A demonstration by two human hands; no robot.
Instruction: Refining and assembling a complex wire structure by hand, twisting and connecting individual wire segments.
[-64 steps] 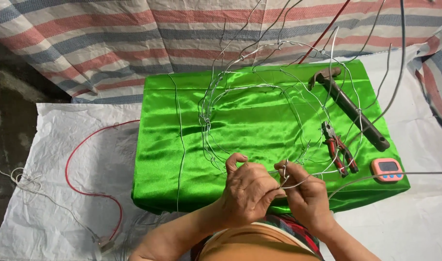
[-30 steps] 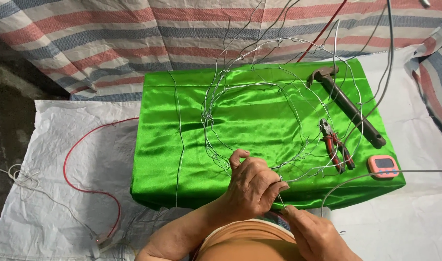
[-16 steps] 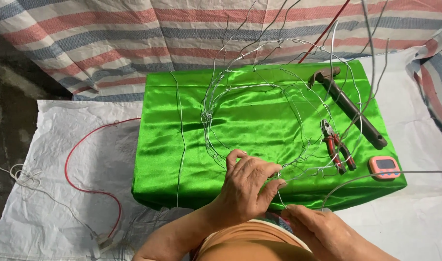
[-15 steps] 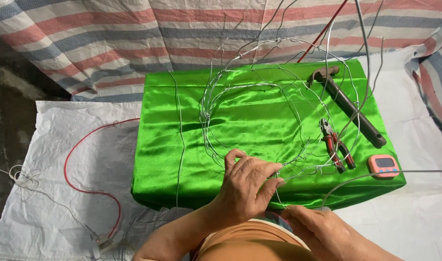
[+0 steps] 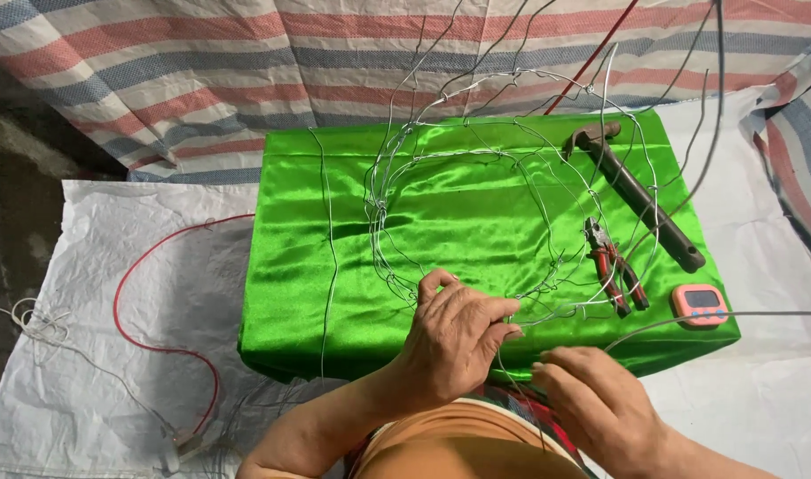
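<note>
Seen from the head camera, a person's two bare hands work at the near edge of a block draped in one sheet of shiny green cloth (image 5: 334,257). The left hand (image 5: 454,341) rests on the cloth with its fingers pinched together on the near rim of a single round wire frame (image 5: 512,160), a loose cage of thin silvery loops that stands over the middle of the cloth and rises toward the striped tarp (image 5: 201,80) behind. The right hand (image 5: 600,404) sits just off the front edge, fingers curled closed; a thin strand runs by them, though whether they clamp it cannot be told.

Three tools lie to the right of the frame on the cloth: one dark-handled hammer (image 5: 636,195) set diagonally, one pair of red-handled pliers (image 5: 614,266) near it, and one small pink digital timer (image 5: 700,305) at the corner. One red cable (image 5: 126,328) curves across the white woven sheet (image 5: 95,239) on the left.
</note>
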